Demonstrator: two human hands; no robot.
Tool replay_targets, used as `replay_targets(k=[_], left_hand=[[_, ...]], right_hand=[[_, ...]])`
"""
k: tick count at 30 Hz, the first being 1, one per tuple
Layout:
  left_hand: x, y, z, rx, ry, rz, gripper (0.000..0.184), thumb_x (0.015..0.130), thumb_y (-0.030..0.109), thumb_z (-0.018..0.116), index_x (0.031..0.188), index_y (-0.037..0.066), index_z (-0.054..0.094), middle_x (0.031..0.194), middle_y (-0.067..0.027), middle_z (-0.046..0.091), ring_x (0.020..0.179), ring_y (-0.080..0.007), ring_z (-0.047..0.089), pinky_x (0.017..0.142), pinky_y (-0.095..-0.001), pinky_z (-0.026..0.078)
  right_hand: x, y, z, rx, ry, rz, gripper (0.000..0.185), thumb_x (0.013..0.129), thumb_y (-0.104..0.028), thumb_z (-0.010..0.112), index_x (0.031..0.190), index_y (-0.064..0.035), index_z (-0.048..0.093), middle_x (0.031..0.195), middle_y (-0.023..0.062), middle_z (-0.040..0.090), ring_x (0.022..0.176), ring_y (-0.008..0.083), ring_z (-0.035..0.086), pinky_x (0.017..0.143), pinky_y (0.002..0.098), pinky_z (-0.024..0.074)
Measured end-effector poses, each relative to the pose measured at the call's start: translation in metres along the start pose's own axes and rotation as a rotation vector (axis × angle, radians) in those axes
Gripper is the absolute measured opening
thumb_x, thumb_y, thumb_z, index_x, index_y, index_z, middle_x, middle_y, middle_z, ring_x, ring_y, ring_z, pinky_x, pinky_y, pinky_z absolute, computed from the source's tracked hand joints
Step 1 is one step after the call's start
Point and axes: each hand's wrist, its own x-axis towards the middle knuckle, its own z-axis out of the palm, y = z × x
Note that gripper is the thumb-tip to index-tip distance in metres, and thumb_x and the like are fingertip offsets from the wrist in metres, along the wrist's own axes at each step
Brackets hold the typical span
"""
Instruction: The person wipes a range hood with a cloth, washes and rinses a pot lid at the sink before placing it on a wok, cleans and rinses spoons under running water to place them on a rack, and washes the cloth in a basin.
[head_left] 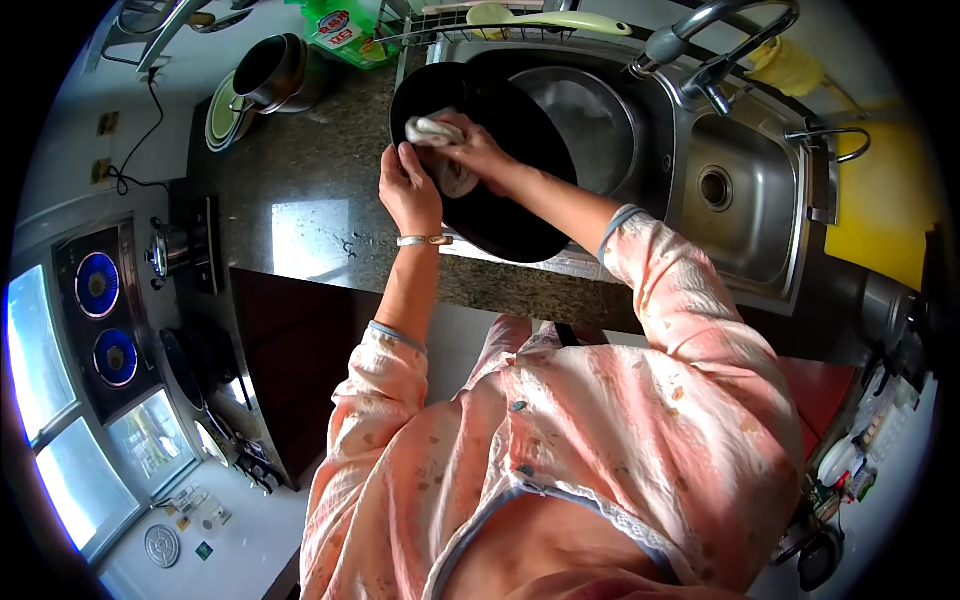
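Note:
A black wok (pixel 510 205) is tilted over the counter's front edge and the left sink basin. My left hand (pixel 410 195) is closed on its left rim, thumb up along the edge. Inside the wok, near that rim, my right hand (pixel 480 155) grips a pale, crumpled cloth (pixel 434 132) and presses it to the dark surface. Part of the cloth hangs below the fingers. The wok's handle, if it has one, does not show.
A round metal pan or lid (pixel 590 130) lies in the left basin, beside the wok. The faucet (pixel 690 75) arches over the sink divider. Dark pots (pixel 275 75), a green bag (pixel 340 30) and a yellow board (pixel 880 205) stand around the counter.

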Motion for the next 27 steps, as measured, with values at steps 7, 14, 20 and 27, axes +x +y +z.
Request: replay_targets(k=[7,14,20,27], left_hand=[[0.011,-0.013,0.004,0.018,0.020,0.009,0.027,0.091,0.020,0.051,0.085,-0.004,0.060,0.059,-0.0140,0.055,0.049,-0.0207,0.047,0.049,-0.0326,0.039],[0.010,0.005,-0.002,-0.025,-0.051,-0.003,0.023,0.091,0.018,0.052,0.087,-0.004,0.060,0.054,-0.0070,0.049,0.048,-0.0124,0.037,0.047,-0.0285,0.035],[0.015,0.023,-0.016,-0.034,-0.046,0.034,0.023,0.091,0.018,0.053,0.090,-0.004,0.060,0.052,-0.0019,0.046,0.047,-0.0083,0.034,0.045,-0.0265,0.033],[0.014,0.047,-0.070,-0.501,-0.224,-0.433,0.018,0.091,0.015,0.050,0.084,0.000,0.057,0.059,0.0053,0.046,0.047,-0.0015,0.041,0.039,-0.0184,0.029]], right_hand=[[-0.071,0.041,-0.053,-0.516,-0.378,-0.237,0.040,0.064,-0.021,0.077,0.099,-0.0137,0.060,0.112,0.0070,0.048,0.106,0.0254,0.048,0.092,0.0357,0.0397],[-0.079,0.072,-0.141,-1.190,-0.170,-0.195,0.034,0.061,-0.029,0.076,0.093,-0.0219,0.064,0.111,0.0053,0.053,0.105,0.0293,0.049,0.087,0.0441,0.0395],[-0.060,0.075,-0.188,-1.449,0.082,0.032,0.042,0.069,-0.031,0.071,0.106,-0.0164,0.060,0.115,0.0106,0.053,0.110,0.0303,0.047,0.090,0.0438,0.0386],[-0.094,0.039,-0.195,-0.493,0.279,0.495,0.063,0.080,-0.047,0.061,0.123,-0.0033,0.045,0.113,0.0160,0.058,0.103,0.0283,0.058,0.082,0.0393,0.0486]])
